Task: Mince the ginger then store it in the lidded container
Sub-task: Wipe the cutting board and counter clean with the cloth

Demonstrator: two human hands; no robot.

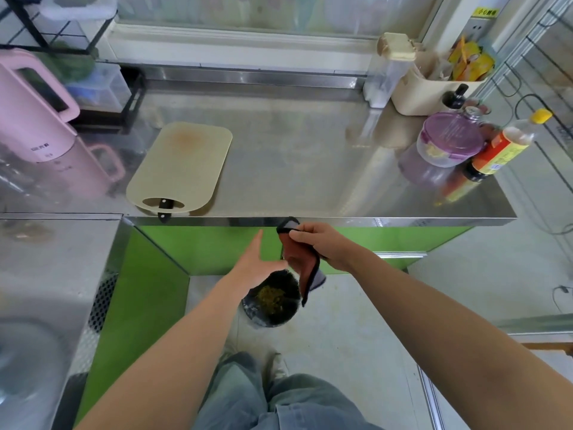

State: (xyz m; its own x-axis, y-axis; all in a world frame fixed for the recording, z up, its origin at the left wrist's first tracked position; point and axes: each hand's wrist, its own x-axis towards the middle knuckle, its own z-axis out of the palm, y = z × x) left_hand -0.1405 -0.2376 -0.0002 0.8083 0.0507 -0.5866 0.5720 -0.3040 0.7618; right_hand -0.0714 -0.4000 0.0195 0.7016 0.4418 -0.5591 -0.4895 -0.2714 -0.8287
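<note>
While just off the counter edge [372,221], right hand [316,243] around red cloth [302,263], left hand [257,263] wide, both above bin [273,305].

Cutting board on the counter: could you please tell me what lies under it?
A black knife handle shows through the cutting board's grip hole and past its near edge; the blade is covered.

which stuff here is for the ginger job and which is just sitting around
Job: cutting board, knife under it, lidded container with yellow bits inside, cloth in right hand, bin.
Lying about: pink kettle, sauce bottle, beige caddy.
</note>
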